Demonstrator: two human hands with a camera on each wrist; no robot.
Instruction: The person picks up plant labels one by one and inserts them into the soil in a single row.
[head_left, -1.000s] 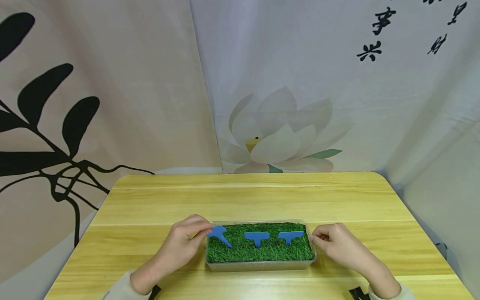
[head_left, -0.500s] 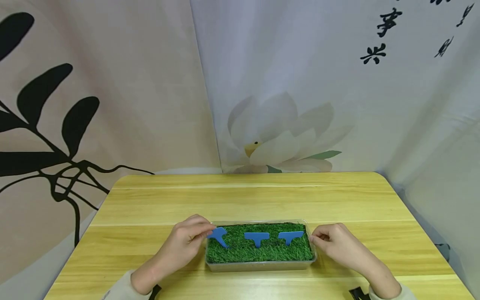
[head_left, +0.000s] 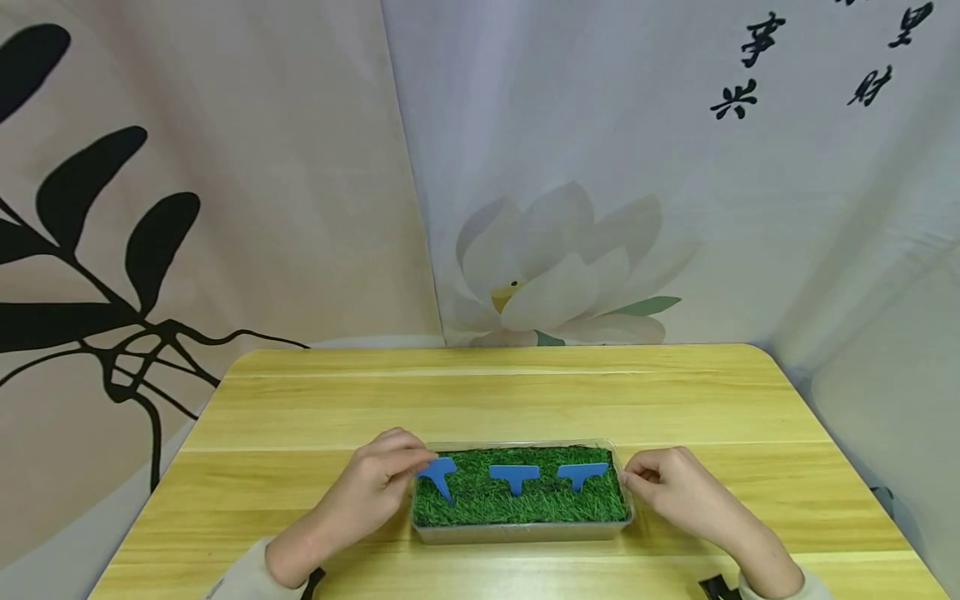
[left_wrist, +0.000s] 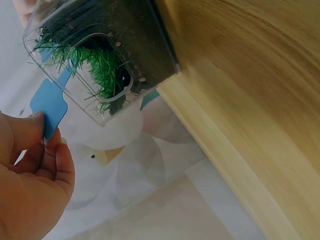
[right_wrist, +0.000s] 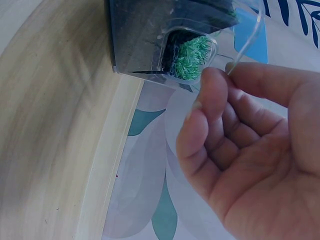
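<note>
A clear plastic box [head_left: 517, 533] filled with green artificial grass [head_left: 517, 507] stands near the table's front. At its left end my left hand [head_left: 371, 482] pinches the head of a blue T-shaped plant label [head_left: 442, 470] between thumb and fingers. The label's stem points down into the grass, leaning slightly; in the left wrist view the label's head [left_wrist: 49, 104] sticks out beyond the rim. Two more blue labels stand in the grass, one at the middle [head_left: 514, 472] and one toward the right [head_left: 582, 471]. My right hand [head_left: 672, 485] pinches the box's right rim [right_wrist: 257, 35].
The box sits on a wooden table [head_left: 480, 400] with rounded far corners. Behind it hangs a pale curtain [head_left: 300, 167] printed with a lotus, black leaves and black characters. A dark strap [head_left: 718, 587] shows at my right wrist.
The stem of the left label has swung from slanting right toward upright, its lower tip shifting left. My left hand has edged slightly right; the right hand stays on the rim.
</note>
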